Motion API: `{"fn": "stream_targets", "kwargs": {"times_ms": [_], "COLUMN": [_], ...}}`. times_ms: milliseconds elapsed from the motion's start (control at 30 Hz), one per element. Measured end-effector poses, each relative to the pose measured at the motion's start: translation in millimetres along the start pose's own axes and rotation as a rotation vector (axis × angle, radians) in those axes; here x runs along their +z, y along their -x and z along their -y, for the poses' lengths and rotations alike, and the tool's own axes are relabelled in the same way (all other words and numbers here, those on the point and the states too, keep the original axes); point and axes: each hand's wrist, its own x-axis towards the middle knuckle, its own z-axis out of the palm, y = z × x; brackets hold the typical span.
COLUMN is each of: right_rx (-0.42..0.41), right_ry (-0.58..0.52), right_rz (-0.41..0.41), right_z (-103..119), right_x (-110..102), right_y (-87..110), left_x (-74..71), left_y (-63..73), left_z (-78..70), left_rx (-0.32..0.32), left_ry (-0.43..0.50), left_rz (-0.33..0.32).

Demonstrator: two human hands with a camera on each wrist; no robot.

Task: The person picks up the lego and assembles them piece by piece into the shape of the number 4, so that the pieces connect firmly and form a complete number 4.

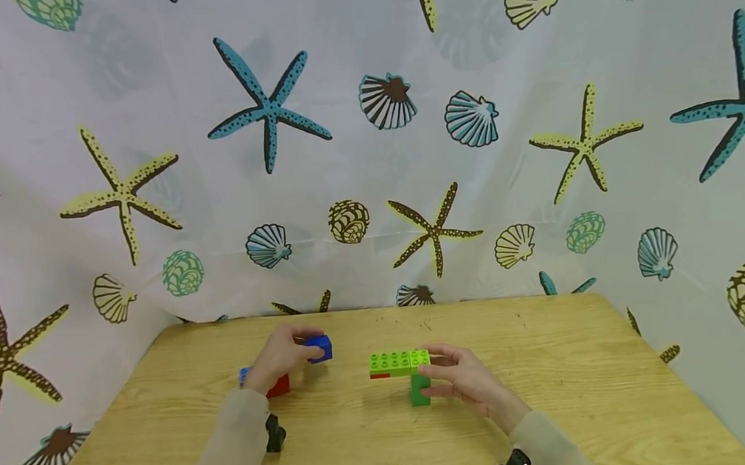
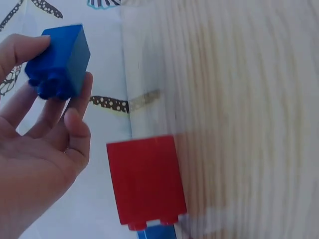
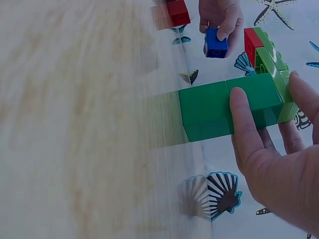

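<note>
My left hand (image 1: 285,356) pinches a blue toy building brick (image 2: 60,52) between thumb and fingers, its studs showing in the left wrist view. Behind that wrist, a red brick (image 2: 147,181) stands with a blue brick (image 2: 158,232) against its studded side. At the middle of the table my right hand (image 1: 468,383) holds a built piece. Its upright is two dark green bricks (image 3: 232,107) stacked, standing on the table. Across its top run light green bricks (image 1: 390,362), reaching out to the left. A small red brick (image 3: 252,46) is fixed under their far end.
Both hands work over a pale wooden table (image 1: 578,377). A white curtain (image 1: 353,168) printed with starfish and shells hangs behind it and along the sides. Dark wrist straps (image 1: 274,433) sit at the sleeve cuffs.
</note>
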Motion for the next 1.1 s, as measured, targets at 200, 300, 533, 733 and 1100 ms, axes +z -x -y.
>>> {"fn": "stream_targets", "kwargs": {"times_ms": [200,300,533,733,1100], "right_rx": [0.002,0.007,-0.003,-0.007,-0.012], "right_ry": [-0.018,-0.021,-0.025,-0.022,-0.015], "right_rz": [0.011,0.022,0.022,0.013,0.009], "right_z": [-2,-4,-3,-1,-1], "right_x": [1,1,0,-2,0], "right_y": [0.7,0.4,-0.9,0.0,-0.3], "left_x": [7.6,10.8,22.4,30.6,47.6], "left_y": [5.9,10.5,10.3,12.1,11.8], "left_z": [-7.2,-12.1,-21.4,-32.2,-46.3], "left_rx": [-0.018,-0.028,0.048,0.102,0.153], "left_ry": [0.116,0.153,0.200,0.305,0.315], "left_rz": [-0.041,-0.053,-0.033,0.014,-0.030]}}
